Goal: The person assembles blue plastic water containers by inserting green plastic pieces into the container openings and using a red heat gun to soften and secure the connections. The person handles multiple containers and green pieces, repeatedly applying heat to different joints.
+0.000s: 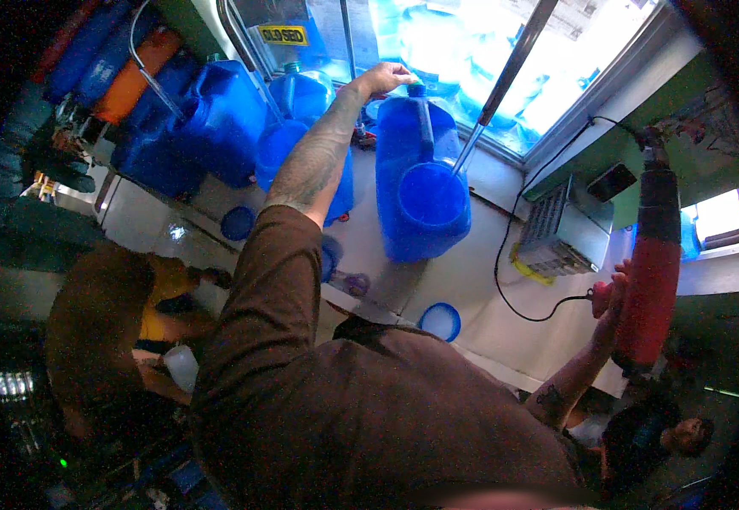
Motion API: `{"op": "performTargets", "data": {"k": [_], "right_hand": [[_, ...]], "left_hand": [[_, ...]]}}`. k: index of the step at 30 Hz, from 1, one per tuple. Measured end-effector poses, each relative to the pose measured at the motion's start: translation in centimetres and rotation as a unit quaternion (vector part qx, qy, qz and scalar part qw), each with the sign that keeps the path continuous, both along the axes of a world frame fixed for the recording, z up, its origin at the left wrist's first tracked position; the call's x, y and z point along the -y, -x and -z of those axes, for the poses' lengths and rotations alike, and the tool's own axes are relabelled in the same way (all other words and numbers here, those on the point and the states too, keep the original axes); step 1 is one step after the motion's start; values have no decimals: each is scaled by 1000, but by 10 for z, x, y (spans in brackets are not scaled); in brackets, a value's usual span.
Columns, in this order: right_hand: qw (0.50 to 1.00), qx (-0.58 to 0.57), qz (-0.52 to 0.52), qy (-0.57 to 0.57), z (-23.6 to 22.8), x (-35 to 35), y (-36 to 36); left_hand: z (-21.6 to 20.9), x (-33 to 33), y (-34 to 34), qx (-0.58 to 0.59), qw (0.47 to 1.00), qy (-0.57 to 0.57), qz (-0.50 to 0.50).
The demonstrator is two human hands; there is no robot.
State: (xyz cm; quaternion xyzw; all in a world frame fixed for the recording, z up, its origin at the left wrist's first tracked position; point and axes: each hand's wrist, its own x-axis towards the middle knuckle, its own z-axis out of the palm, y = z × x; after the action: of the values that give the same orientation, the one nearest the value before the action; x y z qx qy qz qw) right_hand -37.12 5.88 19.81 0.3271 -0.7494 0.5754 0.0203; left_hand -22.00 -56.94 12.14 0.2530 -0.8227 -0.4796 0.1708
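Note:
My left arm reaches forward to a tall blue water jug (386, 187) with a handle and a large round front face. My left hand (386, 78) is at the jug's small blue cap (418, 89), fingers drawn together. What they pinch, if anything, is too small to make out. On my right, my right hand (618, 289) is closed round the red handle of a long red and black tool (648, 289) that looks like a heat gun. Its grey nozzle end points away from me, and a black cord (497, 263) runs from the handle.
More blue jugs (225, 119) stand left along the window. Blue round lids (440, 321) lie on the pale counter (361, 229). A vented metal box (565, 225) stands right, a dark phone-like object (612, 181) above it. One person (102, 331) bends at left; another (642, 433) is at lower right.

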Motion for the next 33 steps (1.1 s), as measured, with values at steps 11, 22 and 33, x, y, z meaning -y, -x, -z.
{"op": "performTargets", "data": {"k": [11, 22, 33], "right_hand": [[969, 194, -148, 38, -34, 66, -36], [897, 400, -187, 10, -17, 215, -50], [917, 336, -214, -25, -32, 228, -58]], "left_hand": [[4, -20, -13, -58, 994, -82, 52], [23, -29, -25, -119, 979, -162, 26], [-1, -35, -21, -126, 981, -130, 65]]}}
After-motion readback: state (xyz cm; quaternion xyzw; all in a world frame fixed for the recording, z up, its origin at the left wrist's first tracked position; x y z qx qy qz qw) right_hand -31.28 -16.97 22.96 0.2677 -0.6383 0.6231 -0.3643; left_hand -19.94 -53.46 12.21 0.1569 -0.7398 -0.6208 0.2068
